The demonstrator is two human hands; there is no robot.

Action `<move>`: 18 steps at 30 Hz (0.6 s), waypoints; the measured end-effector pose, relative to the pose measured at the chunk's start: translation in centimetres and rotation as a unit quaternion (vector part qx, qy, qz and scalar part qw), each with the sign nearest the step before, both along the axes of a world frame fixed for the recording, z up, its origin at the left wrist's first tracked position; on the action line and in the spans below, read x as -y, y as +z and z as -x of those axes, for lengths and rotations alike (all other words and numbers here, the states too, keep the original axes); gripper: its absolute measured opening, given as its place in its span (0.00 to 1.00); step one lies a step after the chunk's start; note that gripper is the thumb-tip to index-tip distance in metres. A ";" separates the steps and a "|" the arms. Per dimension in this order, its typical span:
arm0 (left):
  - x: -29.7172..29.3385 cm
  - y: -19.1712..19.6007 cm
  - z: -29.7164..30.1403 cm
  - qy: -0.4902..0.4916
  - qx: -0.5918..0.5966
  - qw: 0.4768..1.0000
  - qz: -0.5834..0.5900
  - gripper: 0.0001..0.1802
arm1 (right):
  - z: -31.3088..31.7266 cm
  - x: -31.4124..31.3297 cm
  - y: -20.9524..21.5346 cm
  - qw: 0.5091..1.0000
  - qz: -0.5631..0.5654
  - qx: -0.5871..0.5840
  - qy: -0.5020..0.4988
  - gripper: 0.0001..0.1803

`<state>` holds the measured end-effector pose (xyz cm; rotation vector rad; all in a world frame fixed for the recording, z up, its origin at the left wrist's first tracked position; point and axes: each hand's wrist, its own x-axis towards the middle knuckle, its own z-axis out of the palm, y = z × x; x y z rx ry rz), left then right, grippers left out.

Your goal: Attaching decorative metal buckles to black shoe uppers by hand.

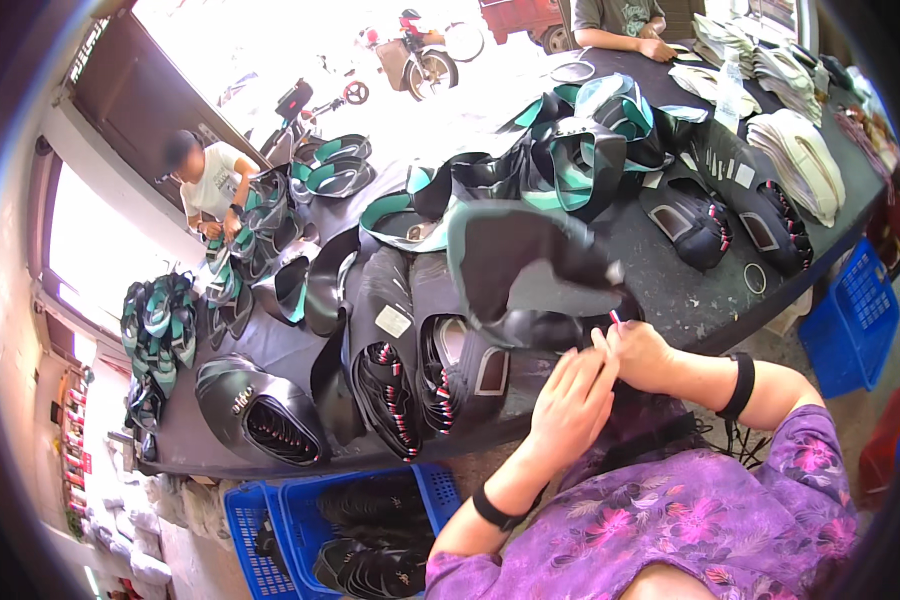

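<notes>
A black curved shoe-upper piece [505,250] with a grey-green edge is raised above the near table edge, smeared by motion. My right hand [642,357] is closed in a pinch at its lower right end, where a small red-and-white tip shows. Beside it, my left hand [573,400] has its fingers pressed together on the piece's lower edge, fingertips touching the right hand. To the left lie stacks of black uppers [385,290] with red-and-white trimmed edges. A rounded black stack [255,410] sits farther left.
The dark table [670,280] carries teal-lined black pieces [575,165], a roll of tape [755,279] and white fabric stacks [795,165]. Blue crates stand below, left [435,490] and right [850,315]. Two people work across the table; motorcycles stand beyond.
</notes>
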<state>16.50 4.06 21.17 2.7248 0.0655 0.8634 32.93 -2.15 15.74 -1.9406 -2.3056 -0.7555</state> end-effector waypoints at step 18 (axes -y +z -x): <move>-1.9 -0.7 -5.5 0.026 -0.284 0.836 -0.469 0.14 | -4.3 1.0 5.7 0.971 0.235 -0.011 0.041 0.12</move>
